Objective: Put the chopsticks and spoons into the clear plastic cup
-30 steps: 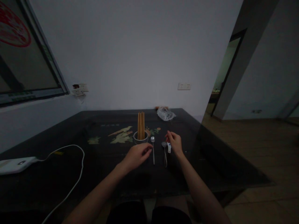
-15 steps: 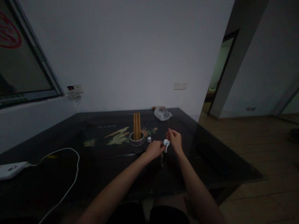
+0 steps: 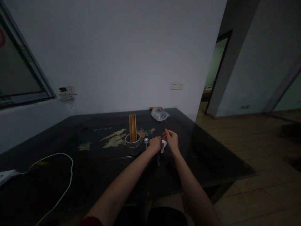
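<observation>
A small white spoon (image 3: 164,146) with a short handle is between my two hands, low over the dark table. My left hand (image 3: 155,144) is closed, its fingertips at the spoon's left edge and partly covering it. Just right of the spoon, my right hand (image 3: 171,139) has its fingers pinched together; whatever they hold is hidden. Left of my left hand lies a shiny metal spoon (image 3: 146,141), its round bowl pointing away from me. Another thin, shiny spoon-like shape (image 3: 158,160) shows below my left hand.
A metal cup (image 3: 133,144) holds several wooden chopsticks (image 3: 133,127). A crumpled clear plastic bag (image 3: 160,114) sits at the table's back edge. On the left, a white cable (image 3: 71,169) runs from a white device (image 3: 7,176). A long dark object (image 3: 209,157) lies on the right.
The whole view has shifted slightly, so everything appears further left. The white spoon has turned a little between my hands, and its blue mark no longer shows.
</observation>
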`<action>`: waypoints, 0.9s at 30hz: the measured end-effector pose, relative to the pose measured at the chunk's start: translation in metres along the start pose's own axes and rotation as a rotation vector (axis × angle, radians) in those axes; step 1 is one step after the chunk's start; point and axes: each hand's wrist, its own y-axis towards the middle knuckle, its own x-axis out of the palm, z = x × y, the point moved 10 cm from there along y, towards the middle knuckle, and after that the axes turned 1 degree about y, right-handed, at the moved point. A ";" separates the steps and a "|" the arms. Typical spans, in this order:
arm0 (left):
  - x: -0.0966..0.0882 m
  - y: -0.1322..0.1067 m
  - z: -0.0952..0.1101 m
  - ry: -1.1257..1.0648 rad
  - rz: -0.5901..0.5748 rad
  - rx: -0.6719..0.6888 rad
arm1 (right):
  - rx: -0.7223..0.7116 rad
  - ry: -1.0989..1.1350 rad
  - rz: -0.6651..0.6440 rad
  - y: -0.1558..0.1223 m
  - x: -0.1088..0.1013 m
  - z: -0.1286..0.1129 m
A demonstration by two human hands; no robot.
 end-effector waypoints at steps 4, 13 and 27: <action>0.002 0.008 0.002 0.018 -0.017 -0.009 | -0.003 0.004 0.004 0.000 -0.001 0.000; 0.007 0.012 0.007 0.024 -0.056 0.016 | -0.012 -0.003 0.012 -0.001 -0.002 -0.004; 0.011 0.011 0.009 -0.006 -0.041 0.035 | 0.001 -0.009 0.031 0.001 -0.006 -0.003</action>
